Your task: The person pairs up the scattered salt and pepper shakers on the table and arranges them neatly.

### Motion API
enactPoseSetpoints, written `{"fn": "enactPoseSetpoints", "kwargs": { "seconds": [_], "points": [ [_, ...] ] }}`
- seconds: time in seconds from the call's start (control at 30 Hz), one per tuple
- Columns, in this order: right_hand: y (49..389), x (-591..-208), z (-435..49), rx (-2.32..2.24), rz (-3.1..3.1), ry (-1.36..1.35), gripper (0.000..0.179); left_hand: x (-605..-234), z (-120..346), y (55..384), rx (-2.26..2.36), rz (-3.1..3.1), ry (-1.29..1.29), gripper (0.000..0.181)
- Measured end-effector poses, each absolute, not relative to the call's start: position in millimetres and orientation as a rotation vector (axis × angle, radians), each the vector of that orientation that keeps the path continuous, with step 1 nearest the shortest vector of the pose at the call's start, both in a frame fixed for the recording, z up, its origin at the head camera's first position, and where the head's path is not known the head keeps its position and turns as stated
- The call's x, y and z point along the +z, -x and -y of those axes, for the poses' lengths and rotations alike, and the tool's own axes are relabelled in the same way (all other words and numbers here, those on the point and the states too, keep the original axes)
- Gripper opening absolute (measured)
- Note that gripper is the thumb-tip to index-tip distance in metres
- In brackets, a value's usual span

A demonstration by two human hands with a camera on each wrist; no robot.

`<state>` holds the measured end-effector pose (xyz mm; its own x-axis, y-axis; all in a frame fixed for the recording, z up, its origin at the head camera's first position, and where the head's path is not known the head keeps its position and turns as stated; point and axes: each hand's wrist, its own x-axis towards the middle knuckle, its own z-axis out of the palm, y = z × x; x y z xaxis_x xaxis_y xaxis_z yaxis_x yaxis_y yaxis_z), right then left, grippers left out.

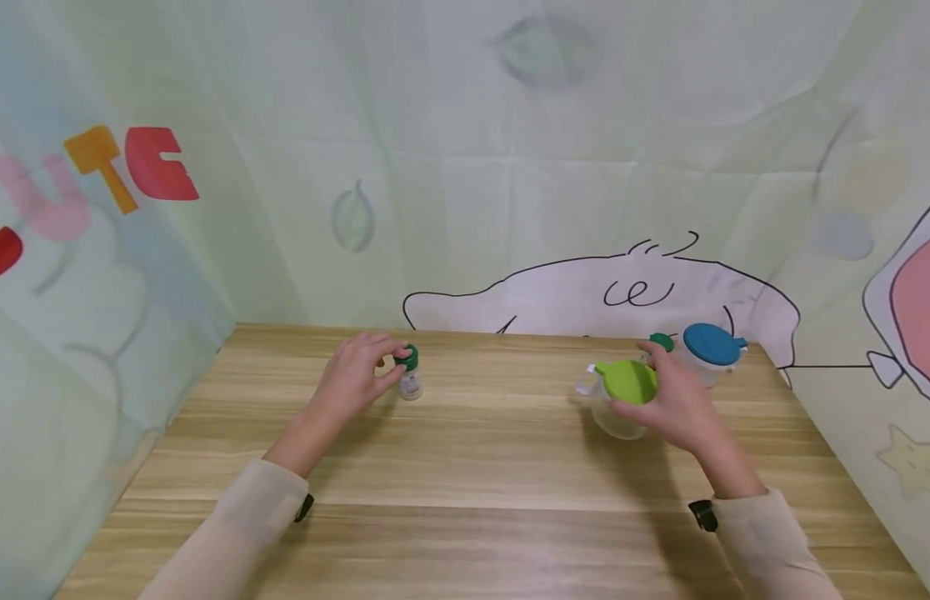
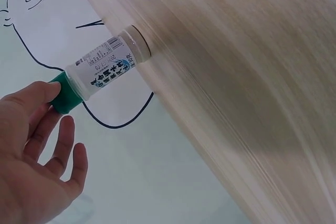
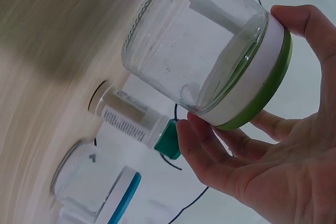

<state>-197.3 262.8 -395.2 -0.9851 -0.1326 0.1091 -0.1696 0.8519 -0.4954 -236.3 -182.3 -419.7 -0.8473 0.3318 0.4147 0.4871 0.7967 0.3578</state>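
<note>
Green-lidded glass jar (image 3: 202,51) sits in the grasp of the right hand (image 1: 678,400), whose thumb and fingers (image 3: 210,153) curl round the lime lid and its white collar. The jar is clear, ribbed near its base, appears empty, and is tilted just above the wooden table (image 1: 480,467). Just beyond those fingers stand a small labelled bottle with a dark green cap (image 3: 139,124) and, past it, a blue-lidded jar (image 1: 708,350). Well off to the other side, the left hand (image 1: 352,375) touches the green cap of a second small bottle (image 2: 102,72) with its fingertips, thumb on the cap, the other fingers loose and spread; that bottle stands upright on the table.
</note>
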Motion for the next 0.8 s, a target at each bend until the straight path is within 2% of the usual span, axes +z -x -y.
{"fn": "enactPoseSetpoints", "kwargs": {
  "seconds": [0.8],
  "points": [
    [208,-401,-204,0.817,2.939,-0.339,0.093,-422,181,237,-0.683,2.651,0.628,0.020]
  ]
}}
